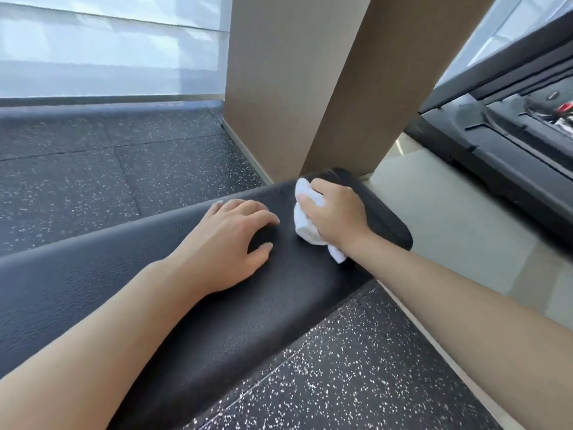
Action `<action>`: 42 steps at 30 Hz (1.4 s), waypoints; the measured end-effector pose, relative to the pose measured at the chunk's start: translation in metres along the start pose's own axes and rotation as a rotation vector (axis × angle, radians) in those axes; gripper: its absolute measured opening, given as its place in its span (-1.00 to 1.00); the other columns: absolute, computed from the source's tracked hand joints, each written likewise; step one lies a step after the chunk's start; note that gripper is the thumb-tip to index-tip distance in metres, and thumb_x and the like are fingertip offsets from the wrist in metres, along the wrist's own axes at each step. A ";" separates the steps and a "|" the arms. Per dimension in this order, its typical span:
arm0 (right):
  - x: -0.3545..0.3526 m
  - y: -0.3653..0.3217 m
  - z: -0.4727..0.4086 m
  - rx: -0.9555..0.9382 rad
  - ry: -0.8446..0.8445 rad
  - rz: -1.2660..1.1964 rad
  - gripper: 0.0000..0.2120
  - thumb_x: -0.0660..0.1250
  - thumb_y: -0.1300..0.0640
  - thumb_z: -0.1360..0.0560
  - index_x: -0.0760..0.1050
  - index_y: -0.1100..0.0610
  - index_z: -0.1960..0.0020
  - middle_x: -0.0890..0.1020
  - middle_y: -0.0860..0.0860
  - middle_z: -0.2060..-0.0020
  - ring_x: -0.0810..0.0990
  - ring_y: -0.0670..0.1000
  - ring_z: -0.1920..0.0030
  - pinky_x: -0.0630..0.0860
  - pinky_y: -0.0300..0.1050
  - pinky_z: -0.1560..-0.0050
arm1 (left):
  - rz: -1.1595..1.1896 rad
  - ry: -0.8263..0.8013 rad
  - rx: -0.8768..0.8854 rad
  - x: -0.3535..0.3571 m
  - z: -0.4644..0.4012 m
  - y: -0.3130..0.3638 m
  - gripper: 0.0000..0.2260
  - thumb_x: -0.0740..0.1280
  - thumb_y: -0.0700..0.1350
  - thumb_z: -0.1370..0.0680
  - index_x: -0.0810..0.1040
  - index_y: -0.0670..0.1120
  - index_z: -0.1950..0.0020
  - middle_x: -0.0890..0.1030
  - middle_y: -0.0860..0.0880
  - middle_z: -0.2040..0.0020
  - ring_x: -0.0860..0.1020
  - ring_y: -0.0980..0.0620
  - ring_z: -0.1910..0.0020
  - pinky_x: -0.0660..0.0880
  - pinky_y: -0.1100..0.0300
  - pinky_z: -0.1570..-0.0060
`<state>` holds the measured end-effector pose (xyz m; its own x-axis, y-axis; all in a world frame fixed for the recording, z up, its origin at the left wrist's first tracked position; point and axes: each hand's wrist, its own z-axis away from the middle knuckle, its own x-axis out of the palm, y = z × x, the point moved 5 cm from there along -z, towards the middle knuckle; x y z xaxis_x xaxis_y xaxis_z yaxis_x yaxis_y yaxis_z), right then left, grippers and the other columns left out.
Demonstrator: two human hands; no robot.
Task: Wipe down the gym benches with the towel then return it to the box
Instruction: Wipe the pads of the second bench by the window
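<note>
The person leans over a long black padded bench (248,305), the table of this job, with both hands on its top. The right hand (336,217) has its fingers curled round a bunched white towel (305,225) and presses it onto the padding close to the bench's far rounded end, just short of the brown pillar (297,88) that rises behind that end. The left hand (229,237) lies beside the towel on the nearer side, fingers spread and relaxed on the leather, holding nothing; it looks to be steadying the body. Judging from where the towel sits, the wiping of this bench is under way and has reached its far end, but the dark surface shows no plain streak or sheen to tell which stretches are already done. The length of bench running back from the hands toward the viewer may be finished or may still be waiting; I cannot tell. No second bench and no box are in view, so by the task's wording other benches and the return of the towel are still to come. A dark exercise machine (502,131) stands beyond the bench's far end on the pale floor strip (449,218), and speckled rubber flooring (93,169) lies on both sides of the bench.
</note>
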<state>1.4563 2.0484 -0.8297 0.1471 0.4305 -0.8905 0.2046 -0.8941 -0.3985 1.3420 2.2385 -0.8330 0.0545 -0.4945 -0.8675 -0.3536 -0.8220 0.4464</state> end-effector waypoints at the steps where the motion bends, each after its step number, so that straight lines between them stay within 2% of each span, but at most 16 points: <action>1: -0.006 0.009 0.021 -0.014 -0.011 -0.002 -0.62 0.18 -0.24 -0.55 0.39 0.02 0.25 0.51 -0.02 0.41 0.52 0.06 0.32 0.46 0.04 0.29 | -0.001 0.001 0.003 0.001 0.001 0.002 -0.63 0.34 0.11 -0.58 0.51 0.17 -0.38 0.49 0.21 -0.39 0.39 0.08 -0.44 0.26 -0.06 -0.48; 4: -0.024 0.025 0.065 -0.102 -0.086 0.003 -0.59 0.24 -0.26 -0.57 0.35 0.02 0.26 0.54 -0.07 0.35 0.55 -0.04 0.31 0.53 0.06 0.20 | -0.013 -0.013 0.008 0.005 0.001 0.004 -0.66 0.29 0.15 -0.59 0.49 0.23 -0.38 0.45 0.26 -0.42 0.33 0.13 -0.49 0.24 -0.16 -0.48; 7: -0.021 0.026 0.045 -0.147 -0.105 0.003 -0.64 0.26 -0.23 -0.55 0.35 -0.01 0.26 0.52 -0.08 0.36 0.52 -0.03 0.32 0.50 0.02 0.25 | -0.011 -0.022 0.000 0.009 -0.001 0.001 -0.69 0.28 0.16 -0.60 0.53 0.25 -0.35 0.44 0.26 -0.43 0.30 0.15 -0.50 0.21 -0.21 -0.49; 10: -0.008 0.016 -0.018 0.007 0.003 -0.010 -0.63 0.21 -0.19 -0.54 0.35 0.05 0.28 0.51 0.00 0.41 0.55 0.07 0.27 0.48 0.04 0.24 | 0.004 -0.003 0.002 0.011 -0.002 -0.002 -0.69 0.28 0.15 -0.60 0.53 0.24 -0.35 0.44 0.25 -0.43 0.30 0.14 -0.51 0.20 -0.24 -0.50; 12: -0.001 0.015 -0.056 0.112 0.067 -0.009 -0.66 0.19 -0.10 -0.52 0.32 0.07 0.34 0.49 0.01 0.41 0.53 0.17 0.22 0.34 0.00 0.31 | -0.001 -0.014 0.007 0.010 -0.001 -0.001 -0.69 0.27 0.16 -0.61 0.53 0.25 -0.35 0.44 0.26 -0.43 0.30 0.15 -0.51 0.20 -0.22 -0.50; 15: 0.002 0.010 -0.070 0.152 0.088 0.036 -0.68 0.18 -0.04 -0.52 0.29 0.07 0.35 0.45 -0.01 0.42 0.48 0.16 0.25 0.17 -0.05 0.38 | 0.006 -0.020 -0.001 0.009 -0.001 -0.001 -0.69 0.28 0.15 -0.61 0.52 0.25 -0.36 0.43 0.27 -0.44 0.28 0.16 -0.52 0.16 -0.22 -0.53; 17: -0.003 0.007 -0.054 0.140 0.049 0.014 -0.66 0.17 -0.08 -0.52 0.32 0.07 0.34 0.47 0.01 0.43 0.50 0.16 0.25 0.24 -0.03 0.36 | 0.024 -0.011 -0.017 0.009 0.000 0.001 -0.69 0.28 0.14 -0.62 0.52 0.26 -0.37 0.42 0.28 -0.45 0.25 0.17 -0.54 0.11 -0.23 -0.56; 19: -0.008 0.008 -0.023 0.102 -0.021 -0.013 -0.64 0.17 -0.14 -0.54 0.38 0.09 0.27 0.53 0.02 0.40 0.55 0.13 0.23 0.43 0.03 0.26 | 0.034 -0.014 -0.030 0.008 0.003 0.002 -0.68 0.27 0.14 -0.62 0.51 0.26 -0.38 0.41 0.28 -0.47 0.23 0.18 -0.55 0.09 -0.22 -0.57; 22: -0.021 0.021 0.039 -0.002 -0.095 -0.019 -0.54 0.20 -0.26 -0.58 0.39 0.13 0.20 0.56 -0.01 0.37 0.57 0.00 0.29 0.55 0.07 0.17 | 0.042 -0.027 -0.032 0.007 0.002 0.002 -0.67 0.27 0.15 -0.62 0.50 0.27 -0.38 0.40 0.28 -0.48 0.22 0.17 -0.55 0.09 -0.22 -0.57; 24: -0.028 0.033 0.060 -0.079 -0.165 -0.025 -0.55 0.28 -0.25 -0.58 0.40 0.10 0.23 0.57 -0.03 0.37 0.58 -0.04 0.30 0.55 0.07 0.17 | 0.041 -0.029 -0.029 0.008 0.002 0.000 -0.68 0.27 0.14 -0.61 0.51 0.25 -0.37 0.41 0.27 -0.47 0.24 0.17 -0.54 0.11 -0.23 -0.55; 26: -0.031 0.037 0.046 -0.114 -0.205 -0.038 -0.59 0.35 -0.19 -0.57 0.40 0.10 0.25 0.55 -0.02 0.39 0.57 0.01 0.29 0.54 0.10 0.16 | 0.033 -0.023 -0.025 0.009 0.000 0.000 -0.68 0.27 0.14 -0.61 0.52 0.24 -0.36 0.42 0.27 -0.45 0.26 0.15 -0.52 0.14 -0.23 -0.53; 30: -0.018 0.028 -0.032 0.026 -0.055 -0.059 -0.57 0.25 -0.20 -0.54 0.34 0.13 0.26 0.51 0.03 0.39 0.55 0.10 0.23 0.52 0.10 0.13 | 0.016 -0.028 -0.021 0.010 -0.002 -0.002 -0.69 0.26 0.13 -0.61 0.52 0.24 -0.35 0.43 0.25 -0.44 0.29 0.13 -0.51 0.16 -0.23 -0.52; 35: 0.004 0.018 -0.093 0.116 0.016 0.012 -0.70 0.17 -0.08 -0.48 0.37 0.10 0.30 0.52 0.00 0.38 0.55 0.20 0.18 0.34 -0.02 0.25 | 0.004 -0.019 -0.007 0.013 0.001 -0.001 -0.69 0.25 0.13 -0.61 0.50 0.26 -0.36 0.42 0.28 -0.44 0.28 0.17 -0.51 0.12 -0.16 -0.57; 39: -0.004 0.019 -0.058 0.046 -0.029 -0.029 -0.66 0.15 -0.14 -0.53 0.40 0.06 0.30 0.57 -0.01 0.36 0.57 0.16 0.19 0.41 0.00 0.21 | -0.014 0.017 0.000 0.007 0.001 0.007 -0.73 0.30 0.07 -0.60 0.57 0.24 -0.29 0.47 0.31 -0.38 0.36 0.19 -0.46 0.21 -0.02 -0.52; 42: -0.022 0.035 0.005 -0.108 -0.115 -0.071 -0.69 0.19 -0.19 -0.56 0.40 -0.09 0.30 0.55 -0.14 0.36 0.52 0.00 0.27 0.38 -0.02 0.25 | -0.011 0.052 -0.043 0.004 -0.002 0.014 -0.73 0.28 0.02 -0.56 0.62 0.23 -0.21 0.54 0.31 -0.30 0.45 0.16 -0.37 0.31 -0.04 -0.45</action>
<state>1.4552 2.0068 -0.8253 0.0181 0.4698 -0.8826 0.3140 -0.8408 -0.4410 1.3394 2.2242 -0.8293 0.1068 -0.4988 -0.8601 -0.3127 -0.8380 0.4472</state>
